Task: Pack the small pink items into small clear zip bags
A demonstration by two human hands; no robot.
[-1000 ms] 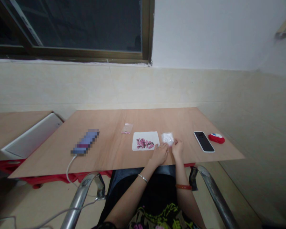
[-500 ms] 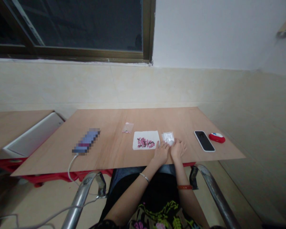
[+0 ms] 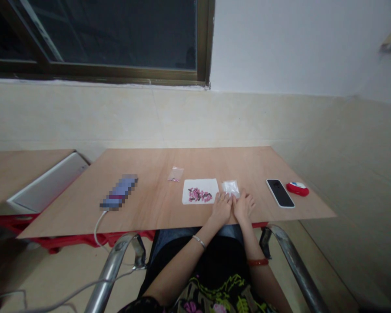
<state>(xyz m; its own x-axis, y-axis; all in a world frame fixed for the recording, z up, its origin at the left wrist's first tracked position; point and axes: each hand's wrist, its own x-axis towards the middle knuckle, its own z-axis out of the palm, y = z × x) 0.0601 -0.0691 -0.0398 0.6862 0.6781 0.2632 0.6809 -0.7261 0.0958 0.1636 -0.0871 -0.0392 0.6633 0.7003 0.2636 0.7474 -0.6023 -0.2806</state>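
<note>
Left hand (image 3: 220, 210) and right hand (image 3: 243, 206): fingers (image 3: 226, 198) released, spread flat on the table (image 3: 156, 213), grasping nothing; clear bag (image 3: 230, 188) just beside them at 12 o'clock; paper (image 3: 200, 191) with pink beads (image 3: 199, 195) at 10 o'clock; phone (image 3: 280, 193) at 2 o'clock.

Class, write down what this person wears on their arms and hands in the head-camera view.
Both forearms are bare, with no gloves. The left hand has a thin silver bangle at its wrist; the right hand has a red bracelet. Above them is a black top with a colourful floral print.
</note>
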